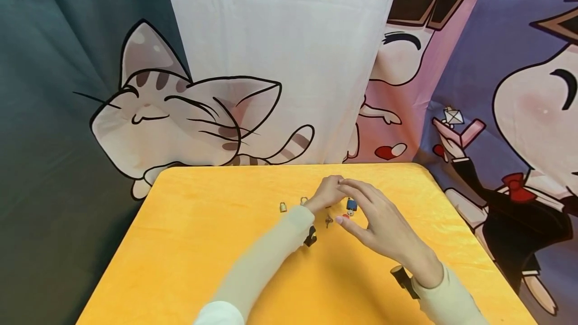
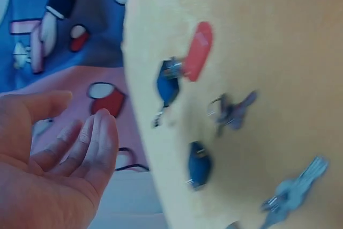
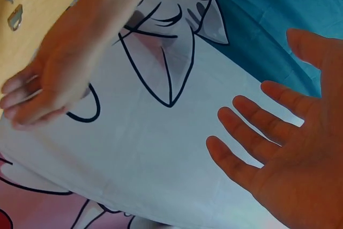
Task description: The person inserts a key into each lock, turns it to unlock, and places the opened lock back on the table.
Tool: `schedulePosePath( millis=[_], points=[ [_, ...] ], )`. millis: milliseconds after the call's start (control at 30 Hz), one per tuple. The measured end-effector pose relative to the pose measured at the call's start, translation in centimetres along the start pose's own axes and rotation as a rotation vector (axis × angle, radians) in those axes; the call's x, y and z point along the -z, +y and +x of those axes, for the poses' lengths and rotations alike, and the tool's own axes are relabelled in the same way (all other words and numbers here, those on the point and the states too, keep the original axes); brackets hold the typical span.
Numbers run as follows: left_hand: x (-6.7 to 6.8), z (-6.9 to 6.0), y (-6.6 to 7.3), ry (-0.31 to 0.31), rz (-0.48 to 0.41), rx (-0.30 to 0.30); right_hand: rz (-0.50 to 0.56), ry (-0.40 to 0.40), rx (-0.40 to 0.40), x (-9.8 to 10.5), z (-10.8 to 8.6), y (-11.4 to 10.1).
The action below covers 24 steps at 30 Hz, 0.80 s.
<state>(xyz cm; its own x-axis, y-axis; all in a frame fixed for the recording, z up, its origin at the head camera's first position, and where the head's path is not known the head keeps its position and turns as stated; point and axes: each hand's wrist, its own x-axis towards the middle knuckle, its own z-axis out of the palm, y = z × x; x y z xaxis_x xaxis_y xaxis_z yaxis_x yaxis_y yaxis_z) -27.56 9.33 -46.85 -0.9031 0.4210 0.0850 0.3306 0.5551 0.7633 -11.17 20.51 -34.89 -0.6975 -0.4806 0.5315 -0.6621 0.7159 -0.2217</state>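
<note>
My left hand (image 1: 328,193) hovers over the far part of the table among small padlocks and keys; in the left wrist view its fingers are loosely bent with nothing between them. To its right, my right hand (image 1: 378,222) is held in the air, fingers spread and palm bare in the right wrist view. A blue padlock (image 1: 351,205) lies near the right fingertips. Beside it is a red tag (image 2: 199,52). A second blue padlock (image 2: 199,165) and a small bunch of keys (image 2: 230,113) lie close by. Larger silver keys (image 2: 295,192) are blurred.
Two brass-coloured padlocks, one at the left (image 1: 283,207) and another (image 1: 304,199) partly behind the left wrist, lie on the yellow-covered table (image 1: 194,245). A printed cartoon curtain (image 1: 289,39) hangs just behind the table's far edge.
</note>
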Motion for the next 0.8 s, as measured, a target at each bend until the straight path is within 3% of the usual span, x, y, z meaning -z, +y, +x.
schedulePosePath(
  millis=[467,633,800],
  points=[
    [5.7,-3.9,3.4,0.002,-0.034,-0.155,0.005,0.027,0.011,0.4,0.5,0.1],
    [7.4,-5.8,3.4,0.010,-0.030,-0.233,0.005,0.032,0.000,0.4,0.6,0.1],
    [9.0,-7.9,2.6,0.039,0.006,-0.260,0.010,0.033,-0.008,0.4,0.7,0.0]
  ],
)
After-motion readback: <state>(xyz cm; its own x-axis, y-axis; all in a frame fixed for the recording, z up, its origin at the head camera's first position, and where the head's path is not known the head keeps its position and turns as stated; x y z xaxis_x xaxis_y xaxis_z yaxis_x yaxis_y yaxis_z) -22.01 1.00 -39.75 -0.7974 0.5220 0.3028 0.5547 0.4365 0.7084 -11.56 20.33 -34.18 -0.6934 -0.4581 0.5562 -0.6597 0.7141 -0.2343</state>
